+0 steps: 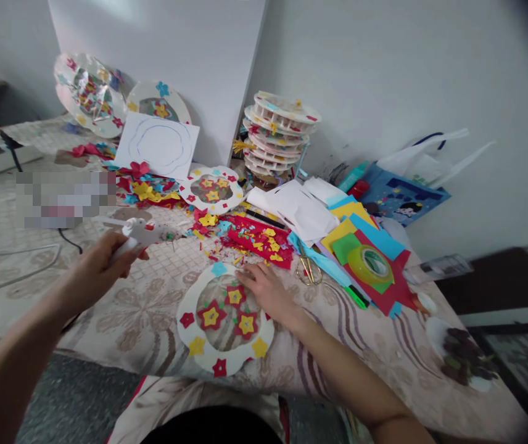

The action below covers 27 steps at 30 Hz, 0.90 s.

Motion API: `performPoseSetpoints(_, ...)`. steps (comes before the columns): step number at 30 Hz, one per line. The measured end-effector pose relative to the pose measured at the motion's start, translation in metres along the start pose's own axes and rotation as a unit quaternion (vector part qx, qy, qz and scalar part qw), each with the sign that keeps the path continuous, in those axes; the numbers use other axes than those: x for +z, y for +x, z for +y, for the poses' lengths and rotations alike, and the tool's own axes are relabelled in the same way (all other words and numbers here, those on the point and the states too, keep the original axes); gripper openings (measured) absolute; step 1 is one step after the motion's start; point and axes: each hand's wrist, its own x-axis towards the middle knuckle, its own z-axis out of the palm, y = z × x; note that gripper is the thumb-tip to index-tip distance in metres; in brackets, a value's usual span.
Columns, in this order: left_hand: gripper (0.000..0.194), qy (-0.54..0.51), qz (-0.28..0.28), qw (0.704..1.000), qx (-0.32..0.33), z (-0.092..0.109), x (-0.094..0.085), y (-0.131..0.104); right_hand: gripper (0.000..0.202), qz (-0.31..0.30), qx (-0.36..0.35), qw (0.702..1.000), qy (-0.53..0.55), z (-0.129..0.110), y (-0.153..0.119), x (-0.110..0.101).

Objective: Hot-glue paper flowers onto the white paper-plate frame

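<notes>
My left hand (115, 251) is closed round the handle of a white hot glue gun (141, 232), held just above the cloth with its nozzle to the right. Before me lies a white ring-shaped paper frame (190, 317) with a see-through middle. Red and yellow paper flowers (211, 315) sit in that middle; blue, red and yellow ones dot the rim. My right hand (264, 287) rests on the ring's upper right edge, fingers stretched out and touching the rim. Whether a small piece lies under the fingertips is hidden.
Gold-handled scissors (309, 271), a roll of yellow tape (369, 266) and coloured paper (398, 280) lie to the right. Further back stand a stack of white rings (276, 139), a decorated frame (211, 190), a sheet with drawn circles (157, 145) and a blue bag (403, 191).
</notes>
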Motion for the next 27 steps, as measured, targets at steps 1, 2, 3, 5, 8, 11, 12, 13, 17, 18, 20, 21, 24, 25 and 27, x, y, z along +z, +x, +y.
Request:
performPoseSetpoints(1,0.028,-0.005,0.002,1.0,-0.002,-0.001,0.0,0.001,0.037,0.002,0.004,1.0,0.002,0.0,0.0,0.001)
performPoseSetpoints(2,0.027,-0.01,0.002,1.0,-0.005,-0.002,0.0,0.001,0.04,0.008,0.012,1.0,0.01,0.0,0.0,0.001)
performPoseSetpoints(3,0.026,-0.015,0.002,1.0,-0.009,-0.002,0.0,0.002,0.044,0.016,0.022,0.999,0.02,0.0,0.001,0.001)
performPoseSetpoints(5,0.026,-0.022,0.003,1.0,-0.012,-0.004,0.001,0.003,0.049,0.027,0.032,0.998,0.038,0.0,0.001,0.001)
performPoseSetpoints(8,0.023,-0.021,0.017,0.999,-0.017,-0.009,0.003,0.003,0.044,0.032,0.015,0.998,0.061,0.0,0.002,0.0)
performPoseSetpoints(11,0.02,-0.045,0.051,0.997,-0.041,-0.018,0.004,0.003,0.042,0.079,0.032,0.991,0.101,-0.001,0.001,0.0)
performPoseSetpoints(12,0.019,-0.057,0.063,0.995,-0.051,-0.022,0.005,0.003,0.043,0.105,0.044,0.987,0.115,-0.001,0.001,-0.001)
performPoseSetpoints(13,0.018,-0.064,0.074,0.993,-0.059,-0.025,0.005,0.003,0.044,0.131,0.055,0.982,0.127,-0.001,0.0,-0.002)
performPoseSetpoints(17,0.02,-0.038,0.105,0.991,-0.068,-0.034,0.005,0.006,0.042,0.186,0.068,0.968,0.152,-0.001,-0.002,-0.005)
performPoseSetpoints(18,0.021,-0.025,0.112,0.991,-0.074,-0.034,0.006,0.008,0.04,0.189,0.072,0.967,0.155,0.0,-0.003,-0.005)
performPoseSetpoints(20,0.024,0.008,0.129,0.988,-0.086,-0.033,0.007,0.013,0.037,0.192,0.08,0.965,0.161,0.0,-0.003,-0.005)
performPoseSetpoints(21,0.024,0.033,0.139,0.986,-0.09,-0.032,0.009,0.016,0.037,0.194,0.085,0.963,0.163,0.0,-0.004,-0.005)
performPoseSetpoints(24,0.025,0.113,0.142,0.98,-0.083,-0.027,0.015,0.022,0.036,0.201,0.092,0.96,0.173,0.001,-0.004,-0.003)
performPoseSetpoints(25,0.025,0.133,0.135,0.979,-0.079,-0.026,0.018,0.023,0.036,0.202,0.093,0.959,0.175,0.001,-0.004,-0.003)
performPoseSetpoints(27,0.026,0.154,0.122,0.978,-0.075,-0.026,0.022,0.024,0.035,0.205,0.094,0.958,0.178,0.002,-0.003,-0.003)
